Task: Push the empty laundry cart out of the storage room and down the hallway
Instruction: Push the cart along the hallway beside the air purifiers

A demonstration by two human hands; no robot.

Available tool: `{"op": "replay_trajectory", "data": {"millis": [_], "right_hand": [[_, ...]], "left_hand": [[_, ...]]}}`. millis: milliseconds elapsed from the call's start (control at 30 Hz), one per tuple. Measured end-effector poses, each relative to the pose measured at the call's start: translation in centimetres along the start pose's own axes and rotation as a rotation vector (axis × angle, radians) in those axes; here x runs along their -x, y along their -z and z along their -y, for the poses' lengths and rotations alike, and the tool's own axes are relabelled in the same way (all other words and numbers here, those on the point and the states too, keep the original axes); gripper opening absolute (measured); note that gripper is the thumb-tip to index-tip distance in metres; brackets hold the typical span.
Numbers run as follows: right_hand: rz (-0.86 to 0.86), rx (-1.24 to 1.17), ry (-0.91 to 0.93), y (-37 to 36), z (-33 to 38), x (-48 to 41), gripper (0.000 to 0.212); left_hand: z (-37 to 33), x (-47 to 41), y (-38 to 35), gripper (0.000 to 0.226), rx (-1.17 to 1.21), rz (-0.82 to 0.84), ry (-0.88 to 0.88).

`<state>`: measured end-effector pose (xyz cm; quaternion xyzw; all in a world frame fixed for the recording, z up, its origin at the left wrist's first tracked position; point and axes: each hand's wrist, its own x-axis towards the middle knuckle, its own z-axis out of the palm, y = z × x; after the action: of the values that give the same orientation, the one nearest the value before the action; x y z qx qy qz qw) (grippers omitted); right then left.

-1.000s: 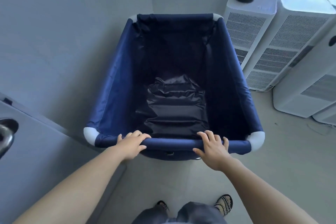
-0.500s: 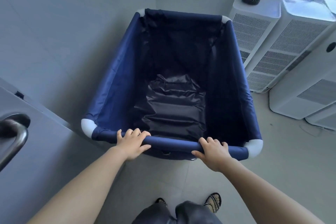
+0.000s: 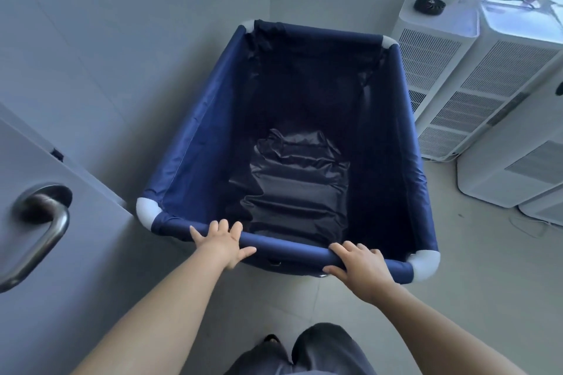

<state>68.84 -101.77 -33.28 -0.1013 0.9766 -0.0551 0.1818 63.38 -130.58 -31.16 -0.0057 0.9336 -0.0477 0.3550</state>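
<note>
**Empty cart held at the near rail, tucked into the corner**

The laundry cart (image 3: 292, 143) is seen just ahead of both hands, its far end close to the corner of the walls. The near rail (image 3: 286, 245) is held in two places: the left hand (image 3: 221, 243) is laid over it with the fingers loosely spread and the thumb beneath, while the right hand (image 3: 359, 265) is wrapped more firmly round it, close to the white corner fitting (image 3: 425, 263). Beyond the right-hand grip, a row of white air units (image 3: 457, 79) is stood near the cart's side; beside the left-hand grip, a door (image 3: 76, 253) with a metal lever handle (image 3: 39, 231) is seen.

Only crumpled dark lining is visible inside, so the cart is judged empty and light. Its fabric sides are expected to give under pressure, so the padded rail is judged the sound place to hold. A wide two-handed hold should steer it well, though swinging is likely on whatever wheels lie hidden below.
</note>
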Motion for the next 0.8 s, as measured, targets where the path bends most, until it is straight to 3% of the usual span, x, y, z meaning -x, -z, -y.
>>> {"op": "replay_trajectory", "data": {"millis": [300,633,800], "right_hand": [[-0.025,0.052,0.1,0.6,-1.2,-3.1,0.049],[-0.111,0.099,0.076,2.6,-3.4,-9.3,0.051],[-0.129,0.095,0.064,4.1,-4.4,-13.2,0.049]], "left_hand": [[2.1,-2.6,-1.2,0.06,0.024,-0.303,-0.162],[1.9,-8.3,4.5,0.055,-0.026,-0.386,-0.251],[1.7,-11.9,8.8,0.052,-0.072,-0.33,-0.29]]}}
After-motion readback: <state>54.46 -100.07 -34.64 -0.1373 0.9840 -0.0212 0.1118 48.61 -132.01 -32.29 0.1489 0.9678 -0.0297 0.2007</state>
